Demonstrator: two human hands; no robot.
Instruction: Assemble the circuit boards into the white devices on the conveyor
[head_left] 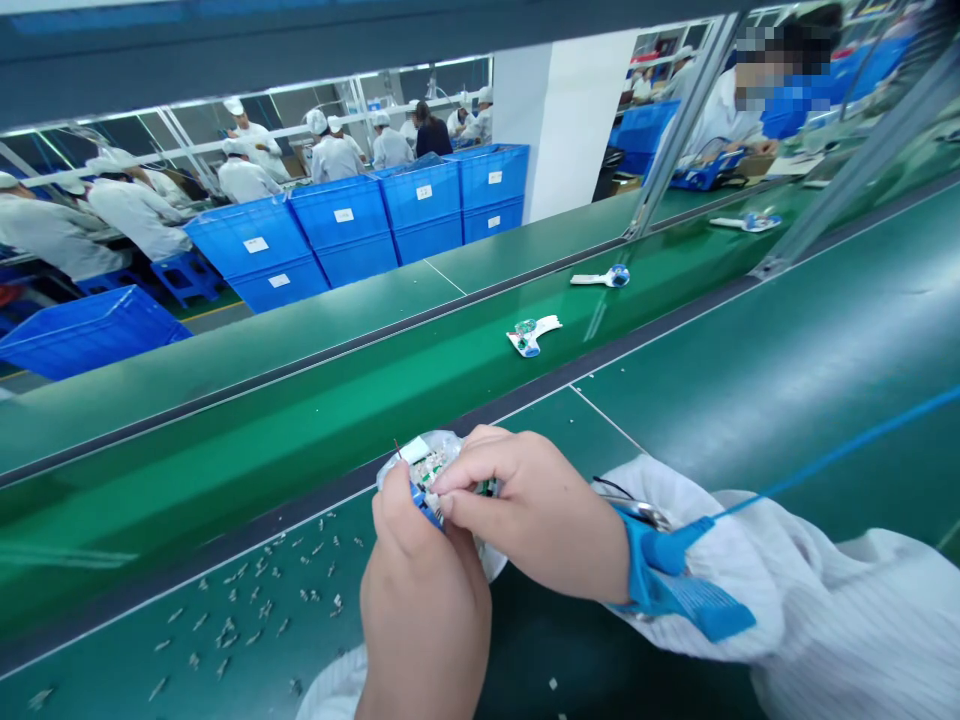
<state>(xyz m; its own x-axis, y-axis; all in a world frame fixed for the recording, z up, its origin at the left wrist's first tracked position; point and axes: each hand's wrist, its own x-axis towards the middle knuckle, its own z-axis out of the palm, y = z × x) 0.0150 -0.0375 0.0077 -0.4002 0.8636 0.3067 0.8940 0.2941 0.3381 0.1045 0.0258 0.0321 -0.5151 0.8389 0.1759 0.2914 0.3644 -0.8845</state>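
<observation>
My left hand point(424, 590) is closed around a white plastic housing with an exposed circuit board point(429, 468) in it. A thin dark red wire point(398, 448) sticks up at the housing's far edge, and a blue part shows by my left thumb. My right hand point(525, 500) reaches over from the right, its thumb and forefinger pinched together at the board. Whatever lies between those fingertips is too small to make out. Many small grey metallic parts point(262, 590) are scattered on the green bench left of my hands.
Beyond the bench runs a green conveyor belt point(337, 400) carrying white handle-shaped units point(534, 335). Blue bins point(345, 230) stand stacked behind it. A metal post point(682, 125) rises at right, near a seated co-worker point(720, 120). A blue cord point(840, 450) runs from my right wristband.
</observation>
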